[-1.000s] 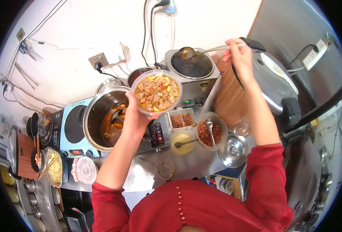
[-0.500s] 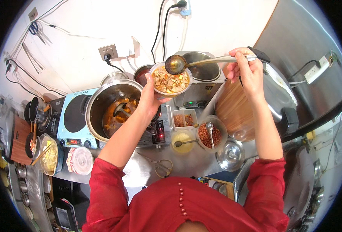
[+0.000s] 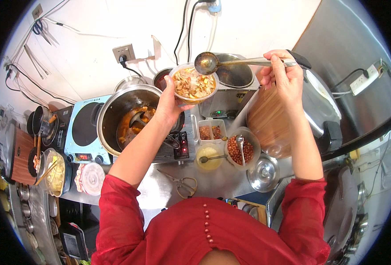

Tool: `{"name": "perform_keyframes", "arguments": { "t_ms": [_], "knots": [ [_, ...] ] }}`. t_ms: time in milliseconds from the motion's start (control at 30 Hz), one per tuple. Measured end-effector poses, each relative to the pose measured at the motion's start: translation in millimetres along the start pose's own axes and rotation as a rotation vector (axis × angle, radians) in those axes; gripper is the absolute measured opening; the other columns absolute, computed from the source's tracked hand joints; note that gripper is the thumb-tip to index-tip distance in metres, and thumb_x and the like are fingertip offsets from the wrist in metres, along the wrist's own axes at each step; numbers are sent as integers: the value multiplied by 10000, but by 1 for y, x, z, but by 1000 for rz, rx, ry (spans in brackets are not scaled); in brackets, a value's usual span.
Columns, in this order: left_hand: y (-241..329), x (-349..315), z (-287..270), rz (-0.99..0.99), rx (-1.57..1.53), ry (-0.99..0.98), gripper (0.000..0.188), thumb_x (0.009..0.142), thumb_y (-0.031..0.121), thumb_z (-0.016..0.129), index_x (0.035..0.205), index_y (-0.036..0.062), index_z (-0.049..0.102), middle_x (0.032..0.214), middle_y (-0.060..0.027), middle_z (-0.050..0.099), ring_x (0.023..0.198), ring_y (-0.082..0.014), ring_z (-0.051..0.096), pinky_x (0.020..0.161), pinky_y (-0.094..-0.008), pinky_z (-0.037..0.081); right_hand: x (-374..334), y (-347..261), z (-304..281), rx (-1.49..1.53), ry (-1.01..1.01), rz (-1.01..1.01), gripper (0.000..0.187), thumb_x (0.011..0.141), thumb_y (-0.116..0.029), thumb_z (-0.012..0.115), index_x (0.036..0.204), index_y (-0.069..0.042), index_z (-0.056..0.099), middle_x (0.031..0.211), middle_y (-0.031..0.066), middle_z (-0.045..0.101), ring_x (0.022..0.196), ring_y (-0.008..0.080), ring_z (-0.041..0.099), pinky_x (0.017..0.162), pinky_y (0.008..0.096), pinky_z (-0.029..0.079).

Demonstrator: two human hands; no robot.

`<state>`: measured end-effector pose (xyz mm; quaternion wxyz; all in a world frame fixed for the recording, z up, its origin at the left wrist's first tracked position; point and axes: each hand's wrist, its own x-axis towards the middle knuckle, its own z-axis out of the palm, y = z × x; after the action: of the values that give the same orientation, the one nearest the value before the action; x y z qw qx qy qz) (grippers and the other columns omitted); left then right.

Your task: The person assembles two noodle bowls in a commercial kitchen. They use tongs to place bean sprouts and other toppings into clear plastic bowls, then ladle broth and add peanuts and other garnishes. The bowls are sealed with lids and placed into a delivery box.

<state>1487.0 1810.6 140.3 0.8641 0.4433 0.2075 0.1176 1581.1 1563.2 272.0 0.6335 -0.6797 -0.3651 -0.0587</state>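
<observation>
Step in hand (judged): ladling over the clear plastic bowl, which is raised above the counter cookers and filled w/ sliced-meat mix.

Grip, L hand: thumb on near-L rim, fingers wrapped under the base; bowl held firmly. Grip, R hand: fingers pinch the handle end of the metal ladle, held approx. horiz. Ladle head sits above the bowl's far-R rim; contact w/ rim & amt. of liquid in the head: cannot tell.

Next move calls for (judged): a level bowl, slow wrist roll on the R, ladle head kept inside the rim to avoid drips.

Edges/clearance: the round-well cooker is just behind & R of the bowl, its well partly under the ladle handle. Steel stockpot stands near-L; the L forearm crosses its R side. Wood-grain cooker limits R-side travel below the R hand. Divided container & peanut tub sit below, nearer the body. Best free room: up, toward the bare wall. Bare steel counter shows L of the scissors.
</observation>
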Motion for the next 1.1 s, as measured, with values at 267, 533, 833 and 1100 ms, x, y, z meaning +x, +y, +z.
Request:
{"name": "perform_keyframes", "arguments": {
  "t_ms": [267,533,833,1100],
  "knots": [
    [1,3,-3,-13,-34,-17,760,927,726,323,1441,172,403,1394,-103,484,1247,-276,508,990,-522,456,-12,-4,5,-110,-55,-103,174,1029,-163,495,1045,-38,616,710,43,619,562,69,568,485,195,450],
    [1,4,-4,-4,7,-71,806,895,745,367,1466,177,362,1445,-120,422,1292,-306,472,1004,-539,459,-29,-11,17,-112,-160,-154,151,987,-88,531,1046,-17,650,773,48,656,632,81,624,558,211,515],
    [-1,10,-5,-3,-10,-77,779,906,738,355,1460,191,376,1431,-106,446,1271,-295,494,990,-543,463,-42,-11,21,-222,-219,-404,167,982,-17,498,1032,31,650,887,82,673,679,94,656,595,211,546],
    [2,15,-11,14,37,-83,760,923,734,265,1466,211,365,1445,-79,456,1309,-292,469,961,-518,483,4,48,-4,-242,80,-24,167,989,-146,529,1013,-43,659,691,32,627,571,75,589,516,231,479]
  ]
}}
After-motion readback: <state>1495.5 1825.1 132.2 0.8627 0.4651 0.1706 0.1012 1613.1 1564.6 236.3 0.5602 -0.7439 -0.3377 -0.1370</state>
